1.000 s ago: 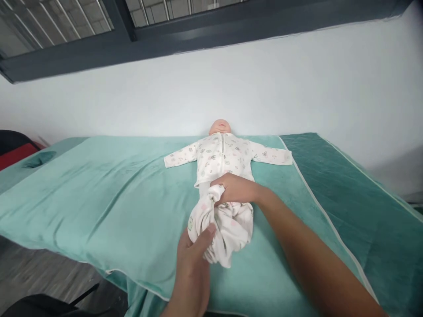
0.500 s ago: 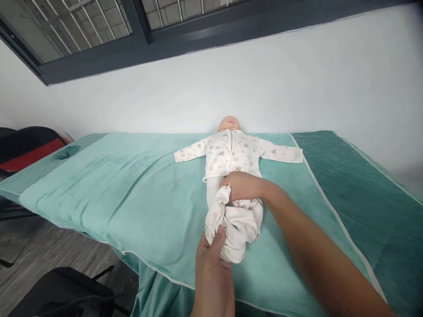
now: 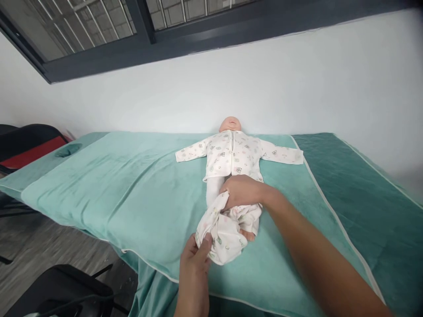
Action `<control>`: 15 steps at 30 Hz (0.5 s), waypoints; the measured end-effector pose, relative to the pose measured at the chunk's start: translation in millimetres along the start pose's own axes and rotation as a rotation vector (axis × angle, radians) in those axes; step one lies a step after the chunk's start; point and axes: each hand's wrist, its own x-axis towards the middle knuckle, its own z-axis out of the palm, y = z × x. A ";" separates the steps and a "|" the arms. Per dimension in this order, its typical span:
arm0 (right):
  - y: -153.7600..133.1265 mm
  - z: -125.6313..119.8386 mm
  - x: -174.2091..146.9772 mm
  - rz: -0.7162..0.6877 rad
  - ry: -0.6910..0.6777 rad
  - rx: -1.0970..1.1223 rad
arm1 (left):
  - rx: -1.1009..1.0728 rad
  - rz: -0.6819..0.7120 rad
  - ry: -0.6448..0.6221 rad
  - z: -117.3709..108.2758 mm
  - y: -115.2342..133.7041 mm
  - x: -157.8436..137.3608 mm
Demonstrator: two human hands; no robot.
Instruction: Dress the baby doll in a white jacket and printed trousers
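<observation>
A baby doll [image 3: 230, 123] lies on its back, its arms spread in a white printed jacket [image 3: 222, 154]. Bunched white printed pants [image 3: 225, 242] cover its lower legs, and one bare foot shows at a leg opening. One white thigh of the doll is uncovered on the left. With thumb and fingers my left hand [image 3: 194, 264] pinches the lower left edge of the pants. My right hand [image 3: 243, 191] is closed on the upper edge of the pants between the doll's legs; its fingertips are partly hidden by cloth.
A light green sheet [image 3: 132, 185] covers the bed, with darker green cover [image 3: 357, 189] at the right. A white wall [image 3: 280, 88] and a dark window frame [image 3: 205, 35] stand behind. Black chairs [image 3: 62, 290] are at the left, one with red [image 3: 33, 152].
My left hand has moved left, drawing the pants' lower end with it. A foot of the doll has come into view at the right. My right hand has shifted slightly down.
</observation>
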 end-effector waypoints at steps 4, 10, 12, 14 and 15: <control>5.3 2.7 1.8 -0.019 0.029 0.053 | 0.169 0.015 -0.078 -9.5 2.7 12.8; 6.9 4.8 1.6 -0.023 0.079 0.170 | 0.241 0.008 -0.193 -3.7 17.1 14.9; 5.7 4.6 0.2 -0.009 0.108 0.203 | 0.209 -0.014 -0.259 1.8 22.9 14.7; 5.0 3.9 -1.5 0.012 0.121 0.243 | 0.203 -0.022 -0.330 5.5 26.2 16.6; 5.1 3.3 -2.2 0.019 0.117 0.268 | 0.214 -0.009 -0.355 6.3 26.5 18.6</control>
